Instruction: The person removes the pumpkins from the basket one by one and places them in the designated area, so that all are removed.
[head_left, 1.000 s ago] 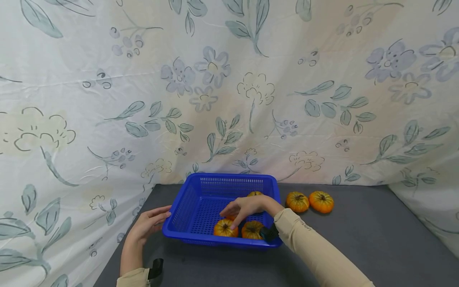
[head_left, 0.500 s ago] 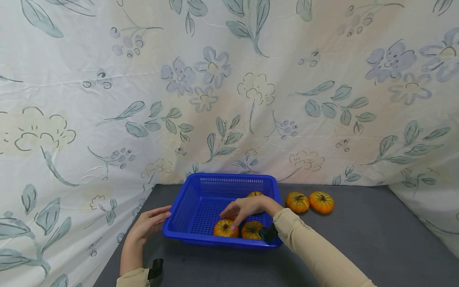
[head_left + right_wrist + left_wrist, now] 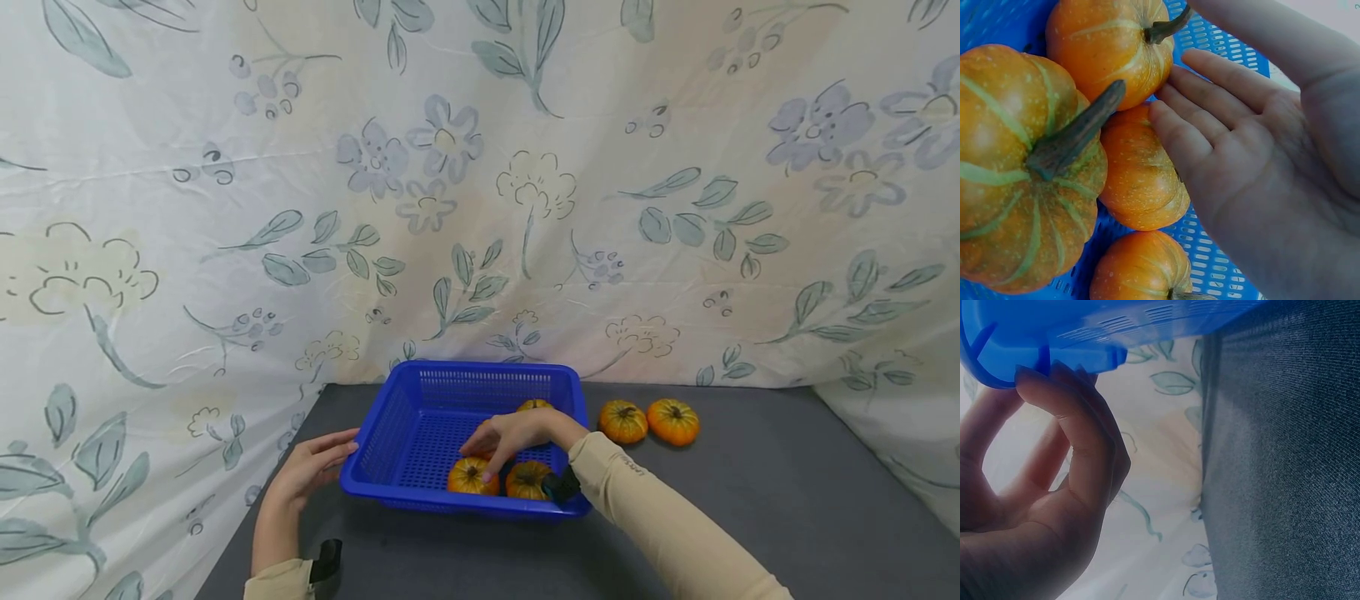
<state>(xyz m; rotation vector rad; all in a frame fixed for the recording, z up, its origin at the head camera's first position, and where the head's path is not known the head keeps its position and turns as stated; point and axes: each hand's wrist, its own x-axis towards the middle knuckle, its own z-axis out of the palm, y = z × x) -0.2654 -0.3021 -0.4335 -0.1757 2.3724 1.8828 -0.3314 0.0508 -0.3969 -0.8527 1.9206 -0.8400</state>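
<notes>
My left hand [image 3: 311, 467] is at the left rim of a blue plastic basket [image 3: 375, 492]. In the left wrist view its bent fingers [image 3: 1060, 400] grip the underside of the blue rim [image 3: 997, 378]. Inside the basket, my right hand [image 3: 521, 432] reaches over several small orange pumpkins. Thumb and fingers are around the front-left pumpkin [image 3: 471, 477]; in the right wrist view, fingertips [image 3: 1175, 75] meet this pumpkin's side [image 3: 1097, 44], with the thumb near its stem. Beside it lie a greener pumpkin [image 3: 997, 187], a middle pumpkin [image 3: 1144, 175] partly hidden in the head view, and a back pumpkin [image 3: 1138, 265].
Two more pumpkins lie on the dark grey table [image 3: 750, 500] right of the basket: one streaked with green [image 3: 622, 422], one brighter orange [image 3: 673, 422]. A floral curtain [image 3: 480, 208] hangs behind the table and along both sides.
</notes>
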